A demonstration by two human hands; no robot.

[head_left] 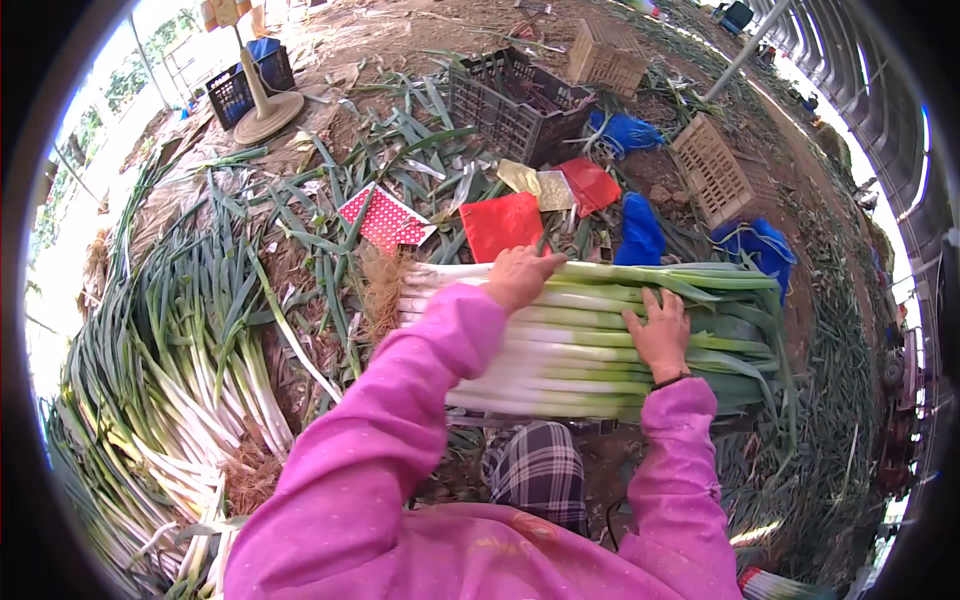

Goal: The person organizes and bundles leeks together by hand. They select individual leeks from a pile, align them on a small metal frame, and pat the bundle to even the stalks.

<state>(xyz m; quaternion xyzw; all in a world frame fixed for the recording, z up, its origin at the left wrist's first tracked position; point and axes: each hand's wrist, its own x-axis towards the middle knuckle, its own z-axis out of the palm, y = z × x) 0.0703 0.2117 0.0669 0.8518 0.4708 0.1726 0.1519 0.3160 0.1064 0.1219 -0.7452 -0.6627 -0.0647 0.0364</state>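
A wide layer of leeks point(540, 350) lies side by side in front of me, white stems and roots to the left, green leaves to the right. At its far edge my left hand point(520, 278) is closed over the outermost leek stems, some of its fingers hidden behind them. My right hand point(660, 335) rests on top of the green part, fingers stretched and spread, holding nothing. The support under the leeks is mostly hidden.
A large heap of loose leeks point(190, 350) lies at my left. Beyond the bundle are red cloths point(500, 226), blue net bags point(640, 230), a black crate point(515, 105) and a tan crate point(712, 170). A round-based stand point(268, 118) is far left; leaf scraps point(840, 400) cover the right.
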